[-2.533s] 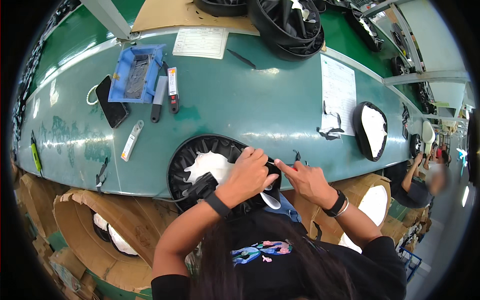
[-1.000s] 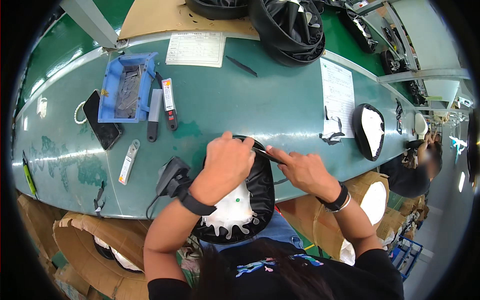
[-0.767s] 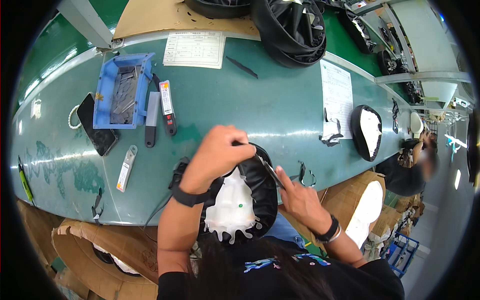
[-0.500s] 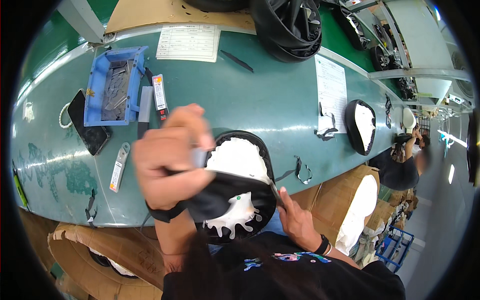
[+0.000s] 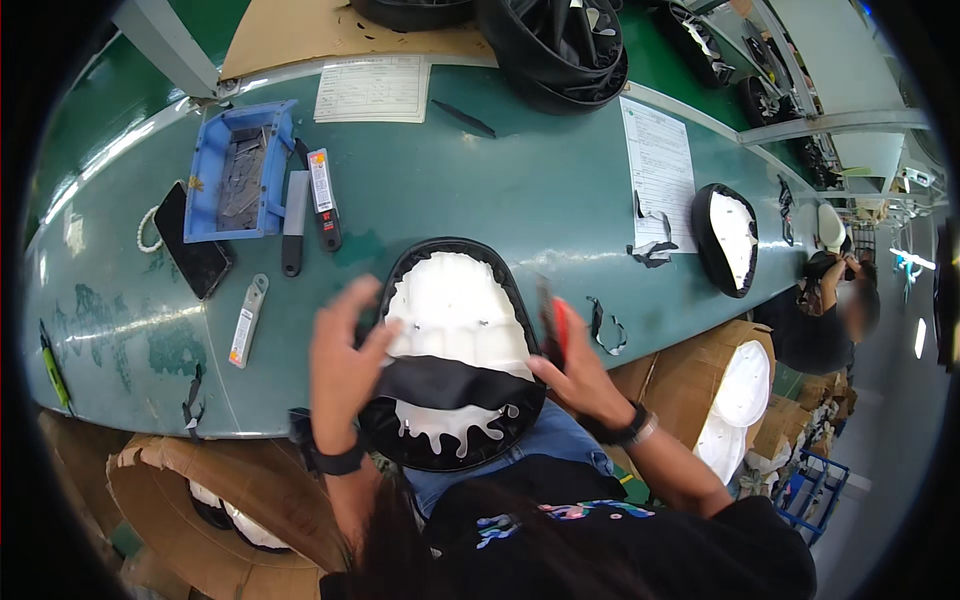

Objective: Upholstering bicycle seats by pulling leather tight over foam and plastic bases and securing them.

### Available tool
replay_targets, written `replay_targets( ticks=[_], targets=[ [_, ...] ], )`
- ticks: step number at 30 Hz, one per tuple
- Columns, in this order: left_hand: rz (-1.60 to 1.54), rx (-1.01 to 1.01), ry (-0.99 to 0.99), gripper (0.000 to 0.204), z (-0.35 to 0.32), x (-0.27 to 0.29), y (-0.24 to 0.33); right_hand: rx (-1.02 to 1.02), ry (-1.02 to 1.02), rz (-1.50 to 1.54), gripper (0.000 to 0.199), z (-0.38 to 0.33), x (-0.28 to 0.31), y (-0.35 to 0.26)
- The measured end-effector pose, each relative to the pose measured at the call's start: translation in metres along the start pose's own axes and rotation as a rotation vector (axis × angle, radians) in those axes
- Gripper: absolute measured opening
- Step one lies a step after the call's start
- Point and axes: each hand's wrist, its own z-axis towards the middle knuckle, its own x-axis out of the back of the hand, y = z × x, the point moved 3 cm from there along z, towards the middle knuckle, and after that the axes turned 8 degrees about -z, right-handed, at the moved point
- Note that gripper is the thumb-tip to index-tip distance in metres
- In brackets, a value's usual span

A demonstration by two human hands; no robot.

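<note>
Head view: white shell (image 5: 460, 295) in black cover (image 5: 450, 382), between my hands

It lies at the green table (image 5: 560, 215) edge, the cover banding it. My left hand (image 5: 343, 355), blurred, spreads its fingers beside the left rim; my right hand (image 5: 588, 380) grips a red-and-black cutter (image 5: 559, 325) near the right.

Glossy green counter (image 5: 500, 200), patchy at left. On it: blue rectangular plastic bin (image 5: 275, 180); flat black smartphone (image 5: 190, 245); white beaded bracelet (image 5: 140, 230); white printed paper sheet (image 5: 372, 90); thin black strip (image 5: 463, 117); black-rimmed, white-centred oval piece (image 5: 733, 240).
</note>
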Motion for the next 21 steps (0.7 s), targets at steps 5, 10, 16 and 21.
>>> replay_targets(
  ticks=[5,10,16,21],
  targets=[
    [0.654,0.192,-0.062,0.031,-0.058,0.003,0.035,0.191,-0.403,0.093,0.072,0.098,0.017,-0.012],
    [0.156,-0.061,-0.059,0.023,-0.059,-0.097,0.069,0.300,-0.440,0.061,0.064,0.113,0.009,-0.025],
    [0.143,-0.099,-0.082,0.019,-0.041,-0.147,0.051,0.238,-0.030,-0.093,0.055,0.046,0.066,0.009],
    [-0.035,-0.002,-0.255,0.031,-0.036,-0.142,0.048,0.437,-0.264,-0.620,0.060,0.012,0.084,0.016]
  ],
)
